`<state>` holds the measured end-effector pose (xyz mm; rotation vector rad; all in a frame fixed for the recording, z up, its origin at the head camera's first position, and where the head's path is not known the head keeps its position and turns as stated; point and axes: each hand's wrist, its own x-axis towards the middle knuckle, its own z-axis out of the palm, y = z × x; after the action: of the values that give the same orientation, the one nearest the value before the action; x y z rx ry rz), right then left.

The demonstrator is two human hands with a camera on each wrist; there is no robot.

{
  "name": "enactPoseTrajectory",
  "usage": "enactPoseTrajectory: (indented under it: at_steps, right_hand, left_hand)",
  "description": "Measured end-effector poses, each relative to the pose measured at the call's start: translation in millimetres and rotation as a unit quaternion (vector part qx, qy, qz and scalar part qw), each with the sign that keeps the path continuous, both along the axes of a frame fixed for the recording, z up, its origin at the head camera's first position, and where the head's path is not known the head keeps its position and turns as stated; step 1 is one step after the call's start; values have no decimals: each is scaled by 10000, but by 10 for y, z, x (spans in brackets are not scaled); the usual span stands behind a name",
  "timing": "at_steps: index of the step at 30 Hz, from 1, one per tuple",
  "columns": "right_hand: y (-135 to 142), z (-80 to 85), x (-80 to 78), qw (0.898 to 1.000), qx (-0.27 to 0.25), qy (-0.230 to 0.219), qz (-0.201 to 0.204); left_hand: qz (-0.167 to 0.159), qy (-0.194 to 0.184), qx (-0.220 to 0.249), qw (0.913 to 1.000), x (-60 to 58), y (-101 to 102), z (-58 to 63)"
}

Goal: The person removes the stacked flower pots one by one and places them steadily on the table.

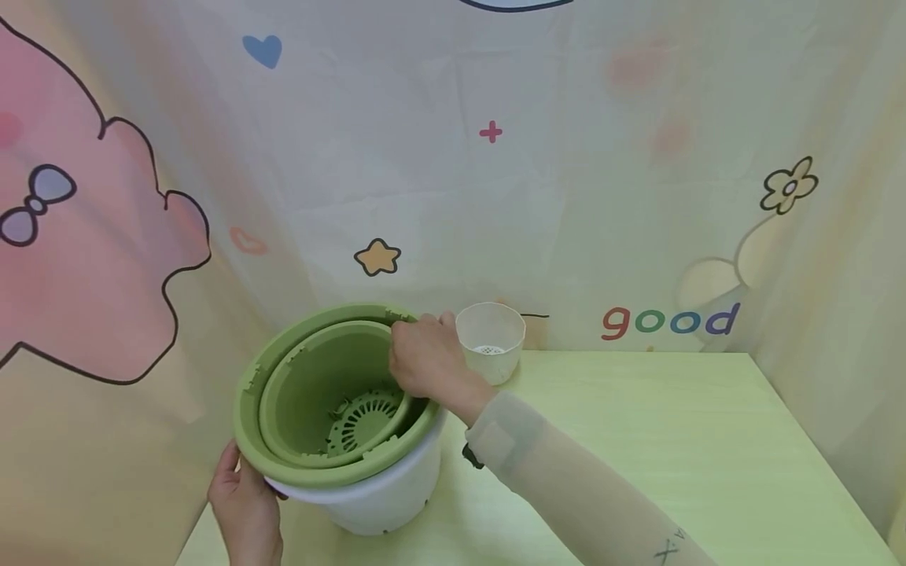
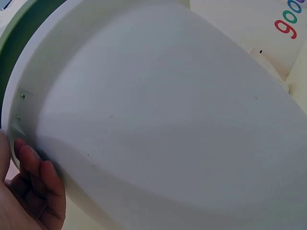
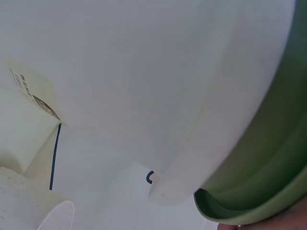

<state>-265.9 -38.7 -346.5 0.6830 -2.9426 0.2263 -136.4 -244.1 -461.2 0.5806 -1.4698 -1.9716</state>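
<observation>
A large white flowerpot [image 1: 385, 491] with a thick green rim [image 1: 246, 424] leans tilted at the left of the table. Nested inside it is a smaller green pot [image 1: 297, 393], whose slotted bottom shows. My left hand [image 1: 244, 503] holds the outer rim at its lower left; in the left wrist view its curled fingers [image 2: 48, 182] lie under the white pot's lip. On the opposite side my right hand [image 1: 428, 358] grips the inner green pot's rim, with most fingertips hidden inside. Only a bit of that hand [image 3: 273, 221] shows below the green rim in the right wrist view.
Behind the right hand, a small white pot [image 1: 495, 368] with a perforated bottom stands at the table's back edge. The pale table [image 1: 637, 440] extends to the right. A printed curtain [image 1: 524, 196] hangs behind. A paper label [image 3: 33, 91] sits on the large pot's white side.
</observation>
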Motion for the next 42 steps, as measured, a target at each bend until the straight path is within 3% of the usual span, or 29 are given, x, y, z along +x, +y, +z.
enactPoseTrajectory:
  at_steps: [11,21,27,42]
  right_hand:
    - [35,42,17,9994,-325,95,87]
    - [66,69,40,9970,-725,-237,88]
    - [134,192,1,9953,-904,-350,-26]
    - [245,459,23,9786,-1740,-1078,199]
  left_hand:
    - [19,2,-39,10000,-4,-7,-12]
    - [94,-23,168,9998,62,-33,-41]
    - [72,105,82,9999,-6,1,-16]
    - [49,190,92,9998,-13,16,-3]
